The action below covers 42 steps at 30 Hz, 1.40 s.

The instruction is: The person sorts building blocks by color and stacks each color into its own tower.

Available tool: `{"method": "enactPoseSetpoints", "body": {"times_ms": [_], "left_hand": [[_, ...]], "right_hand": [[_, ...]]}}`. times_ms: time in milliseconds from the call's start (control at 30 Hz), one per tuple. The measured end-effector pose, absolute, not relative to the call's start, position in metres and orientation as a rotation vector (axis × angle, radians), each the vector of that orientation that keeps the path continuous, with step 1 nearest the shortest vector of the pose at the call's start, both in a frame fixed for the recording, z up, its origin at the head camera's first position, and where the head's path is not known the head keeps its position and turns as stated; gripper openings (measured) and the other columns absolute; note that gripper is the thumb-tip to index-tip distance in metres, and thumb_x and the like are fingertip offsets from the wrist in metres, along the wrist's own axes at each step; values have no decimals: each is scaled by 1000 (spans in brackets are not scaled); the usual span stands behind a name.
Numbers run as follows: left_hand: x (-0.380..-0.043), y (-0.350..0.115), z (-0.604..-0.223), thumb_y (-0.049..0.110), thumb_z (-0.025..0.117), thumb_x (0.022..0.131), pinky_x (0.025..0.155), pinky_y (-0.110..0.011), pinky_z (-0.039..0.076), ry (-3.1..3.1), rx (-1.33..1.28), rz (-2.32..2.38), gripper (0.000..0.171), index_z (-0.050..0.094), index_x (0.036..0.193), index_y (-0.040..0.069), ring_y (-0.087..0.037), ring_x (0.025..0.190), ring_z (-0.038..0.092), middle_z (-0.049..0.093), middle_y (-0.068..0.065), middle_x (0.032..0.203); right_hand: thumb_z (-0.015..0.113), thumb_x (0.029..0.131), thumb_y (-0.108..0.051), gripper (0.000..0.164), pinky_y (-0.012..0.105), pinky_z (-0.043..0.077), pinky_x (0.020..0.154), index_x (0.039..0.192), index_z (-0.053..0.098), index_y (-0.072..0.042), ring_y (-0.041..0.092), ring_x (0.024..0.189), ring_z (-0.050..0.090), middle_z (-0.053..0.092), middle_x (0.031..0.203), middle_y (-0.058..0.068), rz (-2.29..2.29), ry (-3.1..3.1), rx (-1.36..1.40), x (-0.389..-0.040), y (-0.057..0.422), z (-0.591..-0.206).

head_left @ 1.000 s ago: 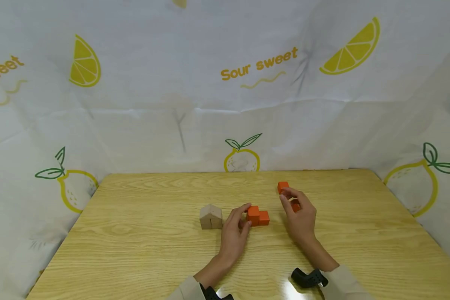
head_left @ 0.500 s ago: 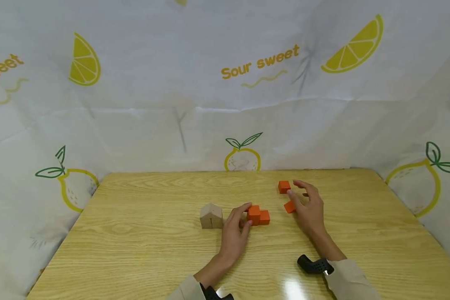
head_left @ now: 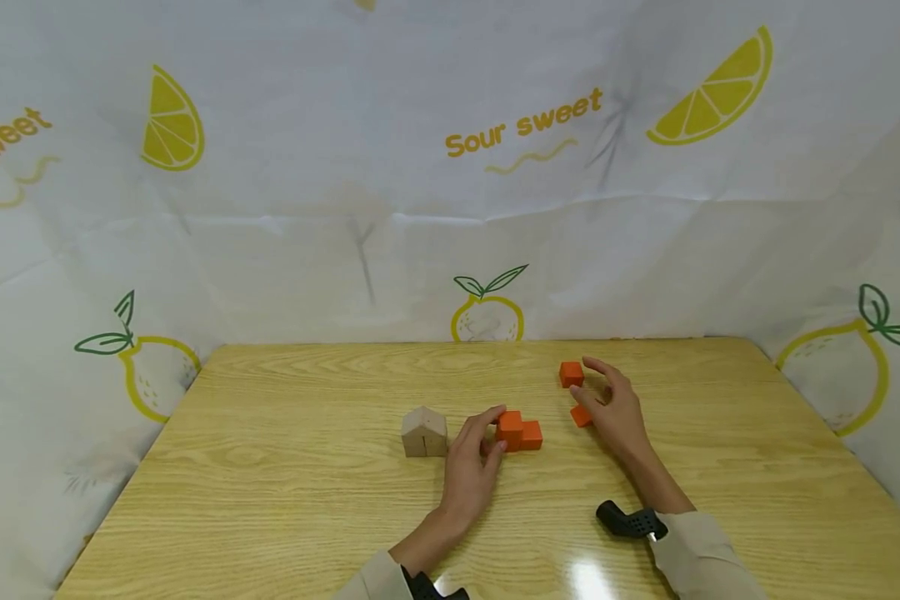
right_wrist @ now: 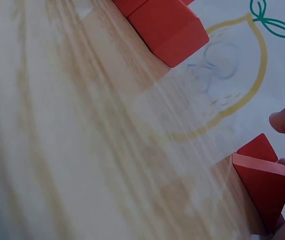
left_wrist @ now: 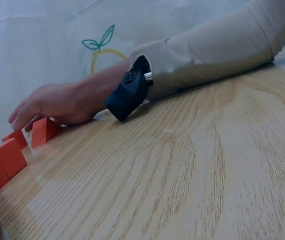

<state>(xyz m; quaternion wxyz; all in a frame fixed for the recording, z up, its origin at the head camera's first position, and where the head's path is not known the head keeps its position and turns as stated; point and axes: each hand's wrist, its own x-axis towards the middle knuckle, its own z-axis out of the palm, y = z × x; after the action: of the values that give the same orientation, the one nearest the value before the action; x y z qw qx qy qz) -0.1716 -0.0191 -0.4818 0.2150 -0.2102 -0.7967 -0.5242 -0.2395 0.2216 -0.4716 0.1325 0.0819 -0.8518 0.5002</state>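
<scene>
In the head view my left hand holds an orange block stack between thumb and fingers. Another orange block sits against its right side; the left wrist view shows this lower block beside the stack. My right hand has its fingers spread and loosely bent above a wedge-shaped orange block, partly hidden by the hand. Farther back lies another orange block, near the thumb and index finger. In the right wrist view the wedge block stands close to the fingers.
A pale wooden house-shaped pair of blocks stands left of my left hand. The wood-grain table ends at a white lemon-print cloth behind and at the sides.
My right hand has moved right and slightly away from the far orange block, uncovering more of the wedge block, which looks turned. The left hand stays on the stack.
</scene>
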Motion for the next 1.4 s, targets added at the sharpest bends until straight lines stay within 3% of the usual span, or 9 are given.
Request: {"method": "enactPoseSetpoints", "body": {"times_ms": [300,500,700,1400], "left_hand": [[-171,-20,-483,-2,66,88,60,-21,43,-2224,-574,-1454,50,52,134,10,-10,69,46,58,-3,121],[-172,-20,-482,-2,66,88,61,-21,43,-2226,-575,-1448,50,52,134,11,-9,70,46,58,-2,120],[-173,-20,-483,-2,66,88,61,-21,44,-2232,-571,-1455,51,52,134,11,-9,70,46,58,-2,121],[-174,-19,-484,-2,66,88,61,-24,46,-2235,-565,-1478,50,52,134,10,-10,71,47,57,-2,121]], "right_hand": [[64,94,-18,64,64,32,96,147,33,1,47,133,28,29,148,25,1487,-2516,330,-239,215,-464],[63,94,-13,66,63,26,101,147,29,5,46,135,25,30,148,27,1525,-2544,325,-240,212,-450],[68,91,-25,70,60,24,104,147,34,-1,39,137,25,35,148,20,1518,-2557,267,-251,218,-467],[68,91,-21,51,50,38,95,135,50,-1,38,119,47,52,129,23,1424,-2533,70,-251,214,-472]]}}
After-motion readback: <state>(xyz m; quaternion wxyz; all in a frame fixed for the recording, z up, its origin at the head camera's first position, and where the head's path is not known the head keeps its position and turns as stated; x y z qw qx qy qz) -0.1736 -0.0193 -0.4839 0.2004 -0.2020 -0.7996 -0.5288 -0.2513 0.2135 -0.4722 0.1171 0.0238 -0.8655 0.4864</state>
